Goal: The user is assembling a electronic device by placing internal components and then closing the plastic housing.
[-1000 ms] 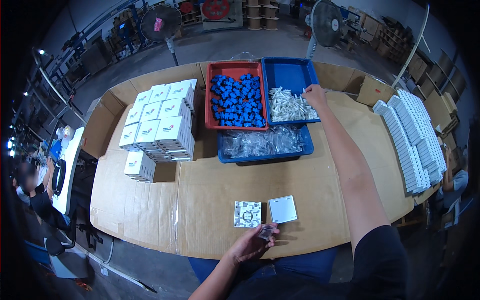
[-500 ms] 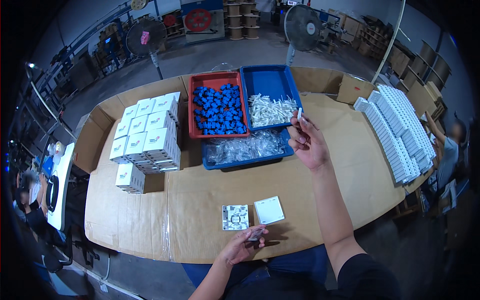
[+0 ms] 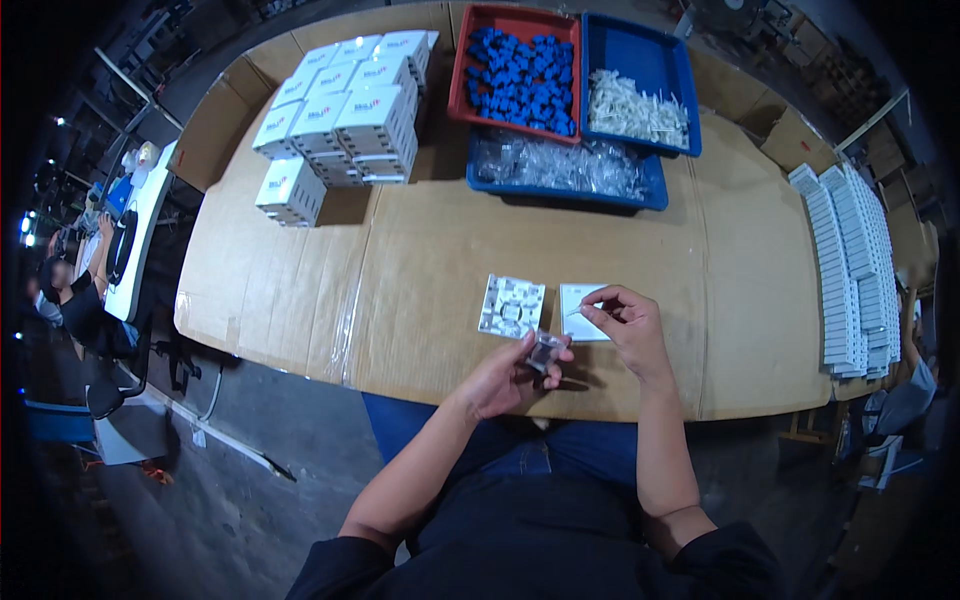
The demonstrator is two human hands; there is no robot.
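My left hand (image 3: 500, 382) is closed on a small clear plastic packet (image 3: 545, 352) near the front edge of the cardboard-covered table. Something dark shows through the packet; I cannot make it out. Just to the right, my right hand (image 3: 636, 335) pinches a thin white plastic piece (image 3: 575, 311) between thumb and fingertips, above a flat white square plate (image 3: 574, 293). The fingers cover part of that plate. Left of it lies a square white panel with grey patterning (image 3: 512, 304), apart from both hands.
Stacked white boxes (image 3: 365, 105) stand at the back left. At the back are a red tray (image 3: 455, 100) of blue parts, a blue tray (image 3: 625, 40) of white pieces and another blue tray (image 3: 560, 190) of clear bags. White stacks (image 3: 850, 270) line the right; people work at both sides.
My right hand has come down from beside the white-piece tray to the white plate, carrying a white piece. The left hand still holds the packet. The view has tilted downward.
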